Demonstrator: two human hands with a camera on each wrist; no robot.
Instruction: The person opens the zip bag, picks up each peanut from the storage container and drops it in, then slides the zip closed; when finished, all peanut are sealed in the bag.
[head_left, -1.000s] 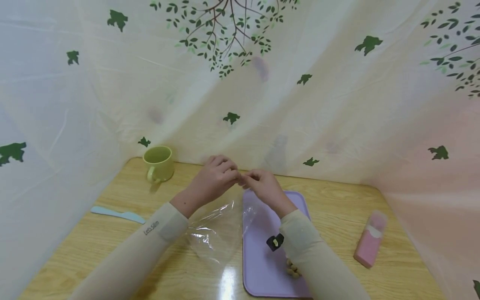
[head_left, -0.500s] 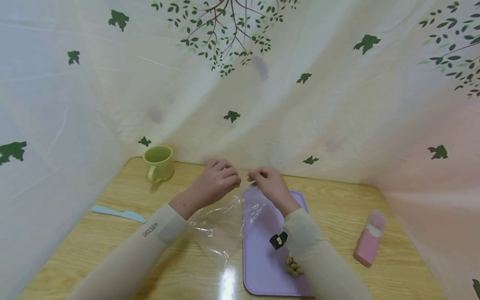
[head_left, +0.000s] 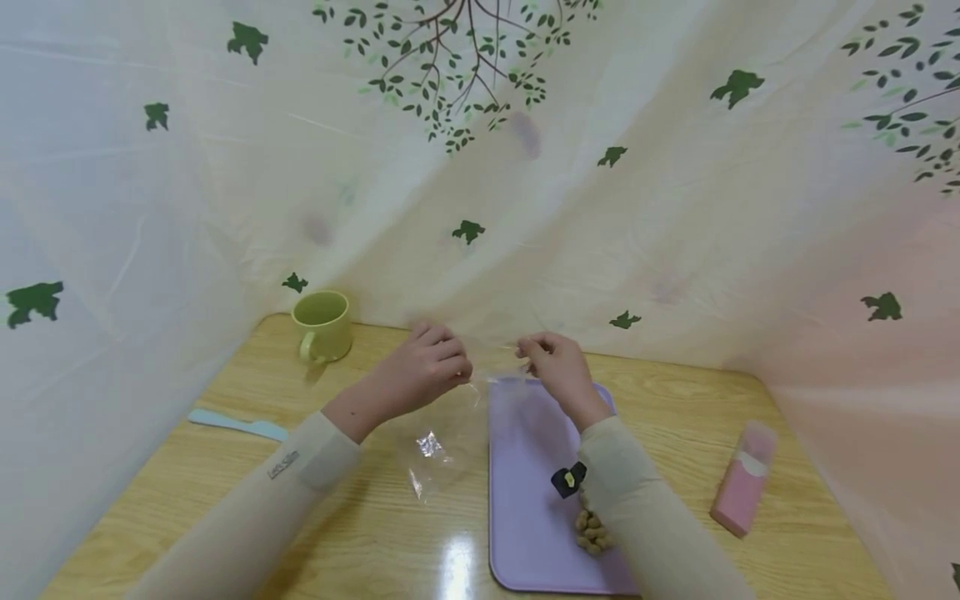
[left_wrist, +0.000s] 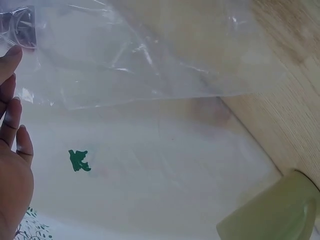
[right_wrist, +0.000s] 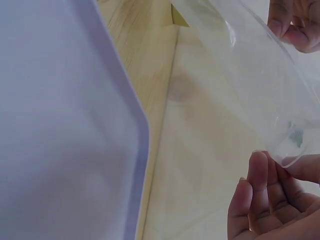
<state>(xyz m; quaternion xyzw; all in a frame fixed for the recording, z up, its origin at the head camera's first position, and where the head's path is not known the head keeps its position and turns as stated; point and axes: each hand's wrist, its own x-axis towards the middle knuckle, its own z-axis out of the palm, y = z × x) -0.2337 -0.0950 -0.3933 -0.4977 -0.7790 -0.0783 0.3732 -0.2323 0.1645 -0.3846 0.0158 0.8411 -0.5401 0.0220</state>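
A clear plastic bag (head_left: 442, 450) hangs between my two hands, above the wooden table and the left edge of the lilac tray (head_left: 517, 483). My left hand (head_left: 429, 368) pinches one side of its upper edge. Thumb and fingertips of my right hand (head_left: 558, 373) pinch the opposite side, as the right wrist view shows with the bag's corner (right_wrist: 287, 155) between them. The upper edge is stretched across the gap between the hands. On the tray lies a small heap of what look like peanuts (head_left: 592, 532), partly hidden by my right sleeve.
A green mug (head_left: 324, 327) stands at the back left. Nearer, a light blue plastic knife (head_left: 236, 423) lies on the table. To the right lies a pink box with a translucent end (head_left: 742, 483). A leaf-patterned curtain (head_left: 465, 275) borders the table's back.
My hands have moved apart from nearly touching, the right one going rightward and the left slightly leftward. The bag's upper edge now spans a wider gap. More of the heap shows.
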